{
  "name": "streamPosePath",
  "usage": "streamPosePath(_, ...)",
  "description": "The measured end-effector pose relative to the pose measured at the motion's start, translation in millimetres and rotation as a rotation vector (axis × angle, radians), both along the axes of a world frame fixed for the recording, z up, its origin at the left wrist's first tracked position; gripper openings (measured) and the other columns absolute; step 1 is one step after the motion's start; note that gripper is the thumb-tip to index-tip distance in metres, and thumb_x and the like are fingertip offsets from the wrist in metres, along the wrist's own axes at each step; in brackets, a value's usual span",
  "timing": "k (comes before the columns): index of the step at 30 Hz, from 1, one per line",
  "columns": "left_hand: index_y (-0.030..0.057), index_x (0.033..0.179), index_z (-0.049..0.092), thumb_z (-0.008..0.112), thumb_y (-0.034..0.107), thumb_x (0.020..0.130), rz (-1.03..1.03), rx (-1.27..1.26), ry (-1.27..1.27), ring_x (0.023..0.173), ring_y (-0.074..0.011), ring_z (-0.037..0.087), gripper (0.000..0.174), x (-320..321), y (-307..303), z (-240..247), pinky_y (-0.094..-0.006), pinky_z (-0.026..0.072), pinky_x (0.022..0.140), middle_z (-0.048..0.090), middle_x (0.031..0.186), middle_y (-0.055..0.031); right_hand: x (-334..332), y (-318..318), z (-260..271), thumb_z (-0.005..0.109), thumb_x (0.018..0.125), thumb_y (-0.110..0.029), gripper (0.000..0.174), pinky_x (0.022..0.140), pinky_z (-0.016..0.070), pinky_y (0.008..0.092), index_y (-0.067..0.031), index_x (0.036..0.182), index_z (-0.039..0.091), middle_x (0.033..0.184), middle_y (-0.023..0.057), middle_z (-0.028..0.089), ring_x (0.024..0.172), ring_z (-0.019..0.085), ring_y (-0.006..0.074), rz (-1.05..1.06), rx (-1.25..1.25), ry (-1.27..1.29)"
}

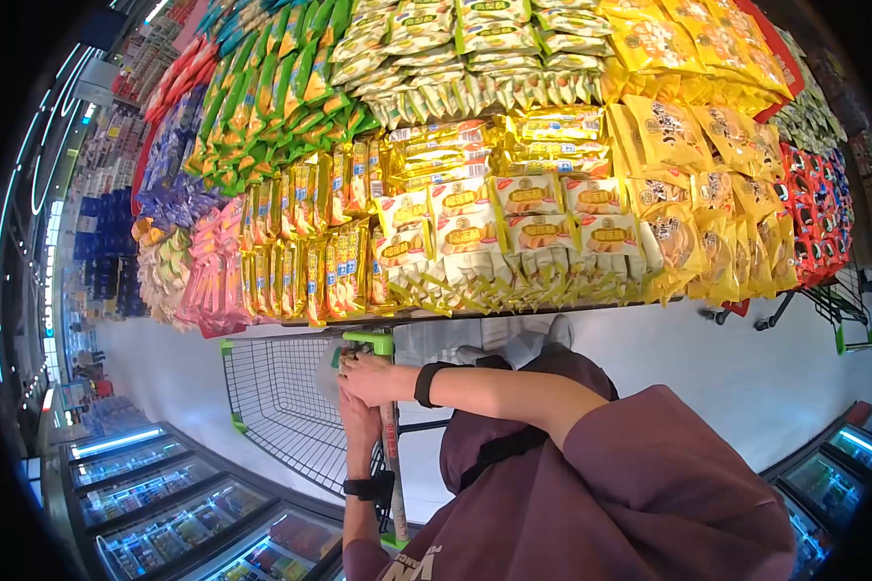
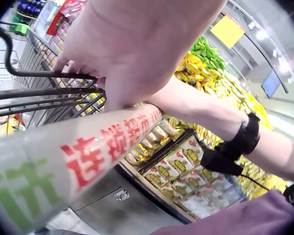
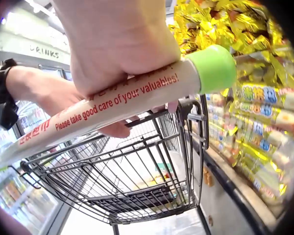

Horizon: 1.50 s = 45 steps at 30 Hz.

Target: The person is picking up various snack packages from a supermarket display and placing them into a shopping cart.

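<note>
Across the cart handle (image 1: 390,436), beside its green end, lie both hands. The right hand (image 1: 366,380) rests over the bar, its heel on the printed tube in the right wrist view, with most fingers hidden. Close beside it is the left hand (image 1: 360,421), also over the bar; its bent fingers (image 2: 63,63) hang by the dark rim wires. No item shows inside either palm. A translucent bag (image 1: 329,376) is just beyond the hands in the head view. Through the wires, the right wrist view shows yellow and green contents (image 3: 154,181) in the cart.
The wire cart (image 1: 291,397) stands close to a display piled with yellow, green and pink snack packs (image 1: 465,218). Glass-topped freezers (image 1: 174,494) line the near left and lower right. Another cart (image 1: 838,310) is at the right.
</note>
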<state>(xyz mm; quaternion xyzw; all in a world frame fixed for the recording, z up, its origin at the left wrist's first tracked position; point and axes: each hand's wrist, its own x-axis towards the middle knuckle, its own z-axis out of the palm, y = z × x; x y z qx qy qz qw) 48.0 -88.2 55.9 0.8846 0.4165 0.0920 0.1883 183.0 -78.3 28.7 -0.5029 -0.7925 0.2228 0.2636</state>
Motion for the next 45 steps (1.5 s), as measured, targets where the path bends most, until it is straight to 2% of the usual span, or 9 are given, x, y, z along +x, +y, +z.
streamPosePath(5,-0.0073,0.118,0.049,0.06,0.008,0.082,0.093,-0.15,0.04,0.108,-0.0469,0.048,0.041,17,-15,21,-0.0478,0.041,0.093,0.05,0.12,-0.0279,33,-21,10,0.063,0.074,-0.017,0.017,0.075,0.0483,0.0379,-0.0018,0.081,0.061,0.073,0.0128,0.064,0.075,0.063,0.0286,0.071,0.06,0.131)
streamPosePath(8,-0.0081,0.113,0.051,0.058,0.01,0.086,0.044,0.237,0.198,0.104,-0.0462,0.051,0.034,0,-24,-12,-0.0474,0.0427,0.09,0.052,0.116,-0.027,51,-38,2,0.058,0.079,-0.017,0.014,0.071,0.0456,0.0378,-0.0029,0.078,0.059,0.066,0.0096,0.059,0.069,0.06,0.0266,0.172,0.337,0.051)
streamPosePath(14,-0.0054,0.102,0.057,0.043,0.015,0.096,0.452,0.027,-0.024,0.089,-0.0444,0.054,0.025,39,-65,-2,-0.0478,0.043,0.077,0.057,0.097,-0.0257,70,-61,-9,0.056,0.086,-0.023,0.02,0.087,0.0417,0.0363,-0.0038,0.082,0.058,0.088,0.0083,0.056,0.092,0.053,0.024,0.137,0.532,0.241)
streamPosePath(19,-0.0062,0.085,0.052,0.036,0.017,0.099,0.406,0.088,-0.06,0.075,-0.0473,0.051,0.032,51,-69,-4,-0.0507,0.0392,0.065,0.055,0.082,-0.028,86,-79,-5,0.056,0.087,-0.02,0.02,0.102,0.0377,0.0389,-0.0006,0.092,0.058,0.102,0.0134,0.056,0.105,0.051,0.0284,0.138,0.485,0.304)
streamPosePath(24,-0.006,0.089,0.055,0.037,0.018,0.1,0.445,0.129,-0.112,0.077,-0.0466,0.053,0.031,67,-80,4,-0.0492,0.0412,0.067,0.056,0.084,-0.0284,100,-94,2,0.057,0.085,-0.014,0.022,0.108,0.0345,0.039,-0.0001,0.102,0.057,0.115,0.0159,0.055,0.118,0.048,0.0309,0.151,0.445,0.299)
streamPosePath(29,-0.0039,0.099,0.058,0.044,0.009,0.096,0.426,0.19,-0.325,0.081,-0.0413,0.058,0.019,68,-81,-15,-0.0457,0.0454,0.072,0.062,0.087,-0.0223,116,-116,-8,0.057,0.078,-0.002,0.053,0.114,0.0288,0.0395,-0.0039,0.13,0.047,0.145,0.016,0.036,0.138,0.031,0.0296,0.141,0.39,0.22)
streamPosePath(32,-0.0028,0.1,0.06,0.05,0.001,0.089,0.296,0.431,-0.252,0.083,-0.0346,0.061,0.015,117,-87,41,-0.0418,0.0475,0.076,0.063,0.087,-0.0166,125,-131,-4,0.057,0.077,-0.001,0.064,0.113,0.0293,0.0397,-0.0065,0.138,0.04,0.152,0.0129,0.028,0.142,0.026,0.0264,0.112,0.335,0.085)
streamPosePath(38,-0.0015,0.1,0.062,0.056,0.006,0.092,0.198,0.04,-0.544,0.074,-0.0161,0.063,0.013,181,-24,136,-0.027,0.0472,0.075,0.065,0.092,-0.0081,136,-149,14,0.059,0.073,0.003,0.073,0.11,0.0348,0.0421,-0.0068,0.142,0.035,0.155,0.0098,0.022,0.143,0.022,0.0245,0.12,0.185,0.081)
streamPosePath(45,0.0008,0.105,0.06,0.052,0.026,0.098,-0.028,-0.496,-0.823,0.075,-0.0128,0.063,0.028,256,51,246,-0.0275,0.0477,0.075,0.064,0.093,-0.0058,141,-158,27,0.058,0.076,0.003,0.066,0.106,0.0389,0.0427,-0.0076,0.139,0.04,0.156,0.0089,0.02,0.144,0.02,0.0244,0.154,0.07,0.019)
